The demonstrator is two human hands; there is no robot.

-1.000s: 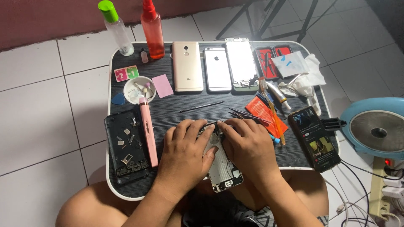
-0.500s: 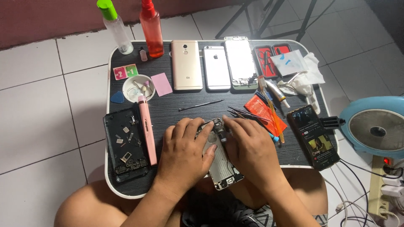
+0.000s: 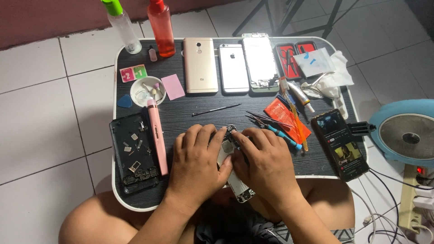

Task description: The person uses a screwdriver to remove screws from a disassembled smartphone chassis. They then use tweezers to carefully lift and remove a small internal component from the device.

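Both hands are down on the opened phone (image 3: 233,174) at the near edge of the black table (image 3: 181,113). The left hand (image 3: 199,165) grips its left side, the right hand (image 3: 264,162) clasps the right, fingertips meeting over the exposed insides. A pink tool (image 3: 157,135) lies just left.

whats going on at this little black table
A person seated at the black lap table has both hands on an opened silver phone body at its near edge. The left hand and right hand cover most of it, fingertips meeting near its top end. A slim pink tool, a black tray of small parts and three more phones lie around it.
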